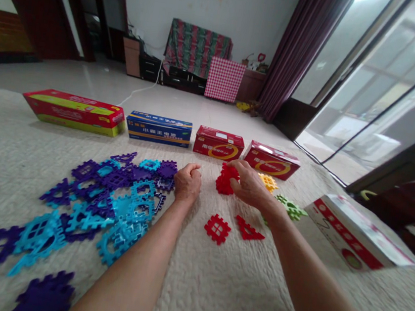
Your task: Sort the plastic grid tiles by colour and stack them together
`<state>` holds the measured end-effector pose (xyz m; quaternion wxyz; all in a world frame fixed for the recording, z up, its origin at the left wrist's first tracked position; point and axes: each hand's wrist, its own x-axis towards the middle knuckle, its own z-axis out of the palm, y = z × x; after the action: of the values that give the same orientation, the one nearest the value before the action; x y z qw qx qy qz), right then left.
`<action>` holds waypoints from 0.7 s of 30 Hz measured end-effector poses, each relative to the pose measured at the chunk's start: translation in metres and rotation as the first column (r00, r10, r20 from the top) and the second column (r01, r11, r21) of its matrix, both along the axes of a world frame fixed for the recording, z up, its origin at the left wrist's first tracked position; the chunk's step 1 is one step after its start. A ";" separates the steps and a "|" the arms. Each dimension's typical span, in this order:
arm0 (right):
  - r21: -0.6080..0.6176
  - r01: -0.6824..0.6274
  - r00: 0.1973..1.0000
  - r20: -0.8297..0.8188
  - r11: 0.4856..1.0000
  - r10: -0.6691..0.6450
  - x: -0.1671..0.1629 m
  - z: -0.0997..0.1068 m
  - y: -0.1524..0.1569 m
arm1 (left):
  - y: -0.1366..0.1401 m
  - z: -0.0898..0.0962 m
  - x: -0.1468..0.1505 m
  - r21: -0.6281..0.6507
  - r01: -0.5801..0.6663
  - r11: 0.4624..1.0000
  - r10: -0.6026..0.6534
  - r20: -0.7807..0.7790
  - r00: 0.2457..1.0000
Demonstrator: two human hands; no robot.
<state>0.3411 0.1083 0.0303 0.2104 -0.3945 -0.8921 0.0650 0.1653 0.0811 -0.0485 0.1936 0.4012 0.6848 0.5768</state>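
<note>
Presently, the right hand (251,184) grips the red stack (224,182). Left of it, the left hand (188,184) curls, hold undeterminable. Uneven pressure could topple the stack

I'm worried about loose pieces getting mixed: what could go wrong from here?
The left forearm lies beside the cyan pieces, so it might drag some along. The right forearm passes close to the green pieces and could nudge them. The right hand is at the bunched red pieces and might knock them apart.
</note>
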 end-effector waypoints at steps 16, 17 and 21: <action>-0.206 -0.143 0.966 0.186 0.968 0.182 0.008 -0.004 -0.107 | 0.000 0.001 0.000 0.001 -0.011 1.000 0.011 0.008 1.000; -0.214 -0.123 0.963 0.211 0.969 0.168 0.006 -0.007 -0.113 | 0.000 0.001 0.000 0.005 -0.008 1.000 0.008 0.005 1.000; -0.209 -0.088 0.968 0.211 0.974 0.133 0.004 -0.013 -0.123 | 0.002 -0.002 -0.002 0.023 0.002 1.000 -0.002 -0.006 1.000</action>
<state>0.3451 -0.0152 0.0176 0.0643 -0.3677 -0.9198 0.1205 0.1635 0.0833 -0.0506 0.1874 0.4060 0.6782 0.5831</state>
